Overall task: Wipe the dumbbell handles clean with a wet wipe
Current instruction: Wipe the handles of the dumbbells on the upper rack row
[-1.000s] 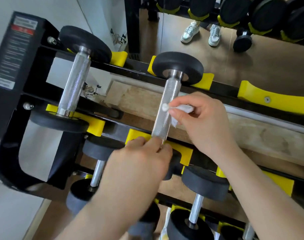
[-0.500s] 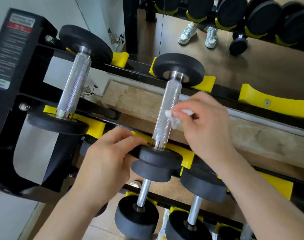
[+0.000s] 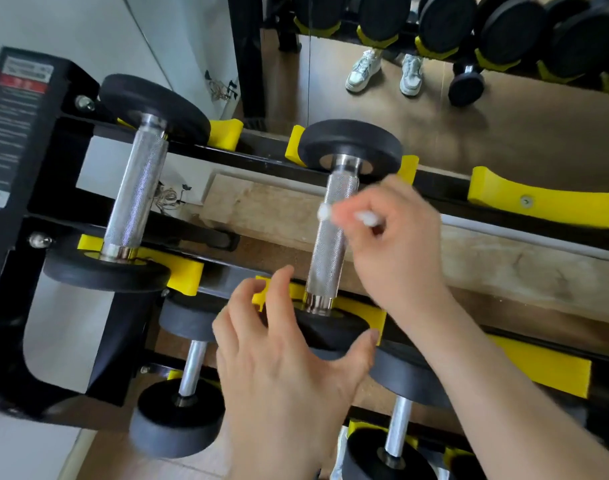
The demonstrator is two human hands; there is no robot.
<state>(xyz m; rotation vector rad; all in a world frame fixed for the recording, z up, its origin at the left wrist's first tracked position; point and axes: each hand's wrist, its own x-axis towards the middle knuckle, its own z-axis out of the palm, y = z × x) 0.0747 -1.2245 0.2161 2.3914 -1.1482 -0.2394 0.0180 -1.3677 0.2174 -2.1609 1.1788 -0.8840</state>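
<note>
A dumbbell with a knurled silver handle (image 3: 329, 251) and black end plates lies across the top shelf of the rack, in the middle of the view. My right hand (image 3: 400, 247) pinches a small white wet wipe (image 3: 361, 216) against the right side of that handle, about halfway up. My left hand (image 3: 282, 368) is spread over the dumbbell's near black plate (image 3: 330, 330), with the thumb on its right edge and the fingers on its left. A second dumbbell with a silver handle (image 3: 136, 192) lies on the same shelf to the left.
The black rack (image 3: 26, 168) has yellow cradles (image 3: 538, 202), one vacant at the right. Smaller dumbbells (image 3: 178, 410) sit on the lower shelf under my hands. A wall mirror behind shows more dumbbells and white shoes (image 3: 361, 71). A wooden board (image 3: 503, 271) lies behind the shelf.
My left hand has shifted right, from the plate's left side to over its front, and now spans the near plate. My right hand has slid the wipe slightly up the handle.
</note>
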